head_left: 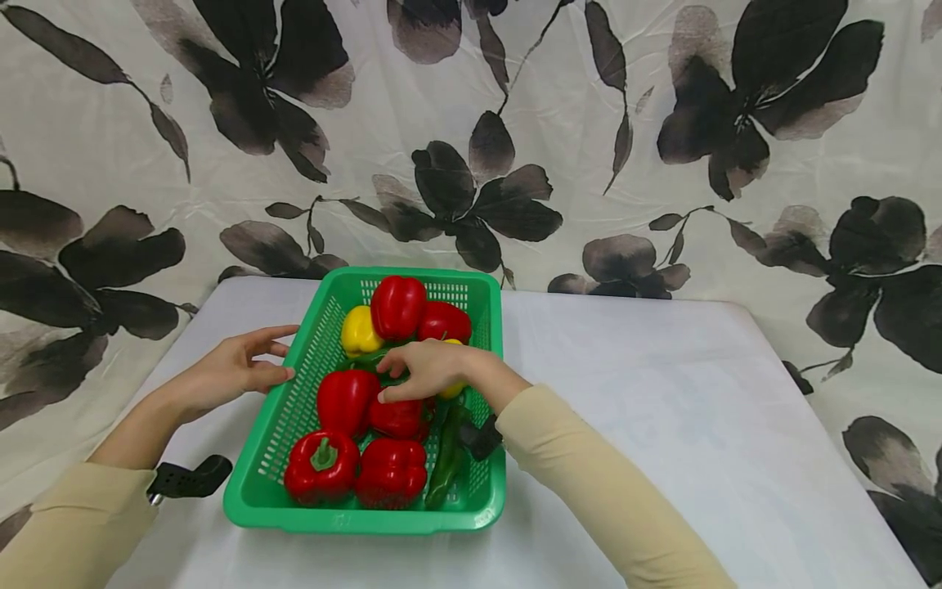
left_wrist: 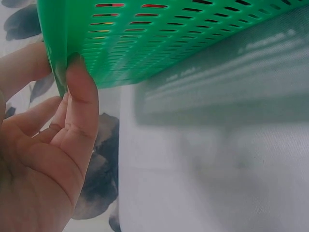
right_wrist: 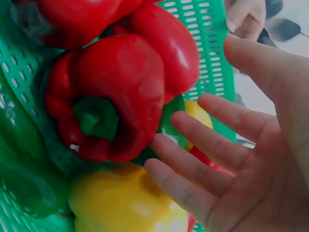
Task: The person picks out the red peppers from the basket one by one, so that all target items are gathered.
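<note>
A green plastic basket holds several red bell peppers, yellow bell peppers and long green peppers. At its left rim, my left hand pinches the edge; the left wrist view shows fingertips tucked under the lip against the perforated wall. My right hand hovers over the middle of the basket, holding nothing. In the right wrist view its fingers are spread, near a red bell pepper with a green stem and a yellow bell pepper.
The basket stands on a table with a white cloth. Behind it hangs a pale curtain with dark flowers. A dark wrist device sits on the left wrist, another below the right one.
</note>
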